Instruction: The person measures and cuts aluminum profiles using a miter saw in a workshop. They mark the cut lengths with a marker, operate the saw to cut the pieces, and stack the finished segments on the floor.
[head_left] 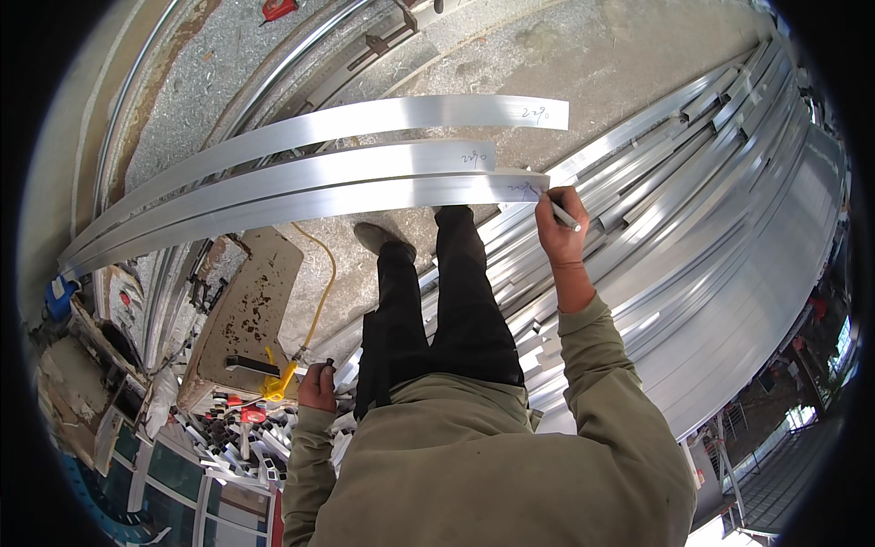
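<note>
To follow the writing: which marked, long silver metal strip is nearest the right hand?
The lowest long silver metal strip, nearest the black-trousered legs; the right hand is at its end, the middle strip and top strip lie farther.

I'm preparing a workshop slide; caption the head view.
Right hand holding a marker at the end of a silvery metal strip.

right hand (561, 217): curled in a pinch, out in front
right wrist (573, 286): bare, almost straight
right arm (599, 356): stretched forward from the shoulder, covered to just short of the wrist
left hand (316, 388): curled closed, low beside the hip
left arm (307, 460): down along the torso (492, 474)
legs (463, 296): standing, slightly apart
</note>
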`<state>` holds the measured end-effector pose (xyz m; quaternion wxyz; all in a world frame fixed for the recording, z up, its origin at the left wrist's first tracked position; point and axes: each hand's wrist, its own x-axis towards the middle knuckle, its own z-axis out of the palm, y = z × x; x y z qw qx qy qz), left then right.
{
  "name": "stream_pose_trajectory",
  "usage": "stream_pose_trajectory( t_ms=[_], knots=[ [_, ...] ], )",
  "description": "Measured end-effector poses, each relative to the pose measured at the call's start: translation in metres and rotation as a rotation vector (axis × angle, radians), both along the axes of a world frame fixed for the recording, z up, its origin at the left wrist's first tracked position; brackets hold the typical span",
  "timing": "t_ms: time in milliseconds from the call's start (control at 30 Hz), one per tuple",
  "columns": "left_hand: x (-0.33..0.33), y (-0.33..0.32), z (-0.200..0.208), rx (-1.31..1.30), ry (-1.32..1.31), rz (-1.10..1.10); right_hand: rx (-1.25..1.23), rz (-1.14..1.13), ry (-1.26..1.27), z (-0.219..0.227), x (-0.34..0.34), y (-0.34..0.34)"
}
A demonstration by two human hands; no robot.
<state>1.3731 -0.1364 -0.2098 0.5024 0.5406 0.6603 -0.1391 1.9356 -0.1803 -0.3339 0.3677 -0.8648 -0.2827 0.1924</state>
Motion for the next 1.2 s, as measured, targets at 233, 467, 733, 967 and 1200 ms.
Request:
stream_pose_trajectory(
  t_ms=[233, 467, 733, 967, 1200],
  knots=[
    [0.003, -0.001, -0.001, 0.023, -0.008, -0.002, 0.048, 0.037, -0.01, 0.001, -0.006, 0.002],
    [0.001, -0.002, -0.002, 0.017, 0.003, -0.003, 0.092, 0.088, 0.019, 0.0, -0.016, 0.008],
    [0.0, 0.001, -0.007, 0.033, -0.028, -0.003, 0.064, 0.024, -0.045, 0.002, -0.013, 0.002],
    [0.024, -0.001, 0.005, 0.018, -0.004, 0.016, 0.108, 0.038, 0.253, 0.044, -0.066, 0.003],
    [0.076, -0.001, 0.026, 0.084, -0.257, 0.177, 0.031, 0.42, 0.795, 0.095, -0.18, 0.015]
  ],
)
